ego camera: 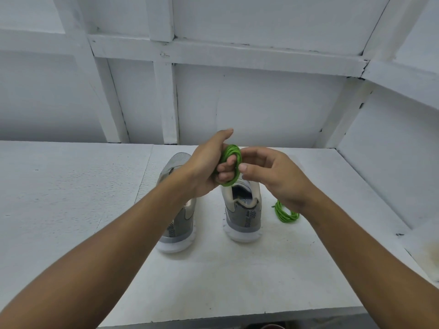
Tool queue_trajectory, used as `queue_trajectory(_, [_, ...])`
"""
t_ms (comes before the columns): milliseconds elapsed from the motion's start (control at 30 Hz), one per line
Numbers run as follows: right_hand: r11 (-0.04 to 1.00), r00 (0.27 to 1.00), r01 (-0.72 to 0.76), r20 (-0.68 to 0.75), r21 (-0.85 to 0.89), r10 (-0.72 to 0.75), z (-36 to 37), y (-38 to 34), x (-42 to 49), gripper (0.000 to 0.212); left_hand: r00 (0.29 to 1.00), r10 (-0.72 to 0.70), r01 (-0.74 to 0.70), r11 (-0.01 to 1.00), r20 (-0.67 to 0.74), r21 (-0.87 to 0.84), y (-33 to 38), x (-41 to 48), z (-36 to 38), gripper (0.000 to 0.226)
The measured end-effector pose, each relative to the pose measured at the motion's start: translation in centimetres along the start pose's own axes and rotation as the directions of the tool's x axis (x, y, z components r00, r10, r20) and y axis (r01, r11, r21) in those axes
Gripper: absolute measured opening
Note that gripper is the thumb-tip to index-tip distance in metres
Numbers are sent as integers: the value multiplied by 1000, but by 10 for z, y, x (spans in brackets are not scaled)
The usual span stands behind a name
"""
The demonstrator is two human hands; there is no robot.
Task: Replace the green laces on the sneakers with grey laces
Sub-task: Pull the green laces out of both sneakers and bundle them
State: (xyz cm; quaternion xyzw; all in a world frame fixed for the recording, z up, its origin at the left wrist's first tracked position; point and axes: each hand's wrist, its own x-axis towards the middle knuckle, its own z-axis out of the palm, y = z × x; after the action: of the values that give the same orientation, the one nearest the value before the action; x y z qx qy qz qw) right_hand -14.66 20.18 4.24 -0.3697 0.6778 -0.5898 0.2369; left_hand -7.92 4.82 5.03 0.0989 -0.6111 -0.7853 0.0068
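Two grey sneakers stand side by side on the white table, heels toward me: the left sneaker (177, 224) and the right sneaker (242, 217). Above them my left hand (204, 165) holds a coil of green lace (231, 153) wound round its curled fingers. My right hand (273, 176) pinches that coil at its right side with thumb and fingertips. A second coiled green lace (285, 213) lies on the table to the right of the right sneaker, partly hidden by my right wrist. The sneakers' eyelets are hidden behind my hands.
The white table (71, 198) runs up to a white panelled wall (261, 103) at the back and a side wall on the right. The table's front edge (237, 317) is near me. A stained patch (430, 255) marks the far right ledge.
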Motion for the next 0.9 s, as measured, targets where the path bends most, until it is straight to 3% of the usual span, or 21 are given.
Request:
queue_trajectory(367, [992, 957, 98, -268, -77, -115, 23, 9, -1, 11, 998, -19, 17, 999, 64, 36, 2, -2, 2, 63])
queue_trajectory(667, [992, 968, 116, -219, -40, -122, 20, 12, -4, 8, 997, 62, -50, 979, -55, 197, 0, 3, 7, 57])
queue_trajectory(900, [992, 930, 79, -351, -94, -107, 12, 21, -1, 11, 936, 246, -120, 895, -251, 430, -6, 19, 21, 41])
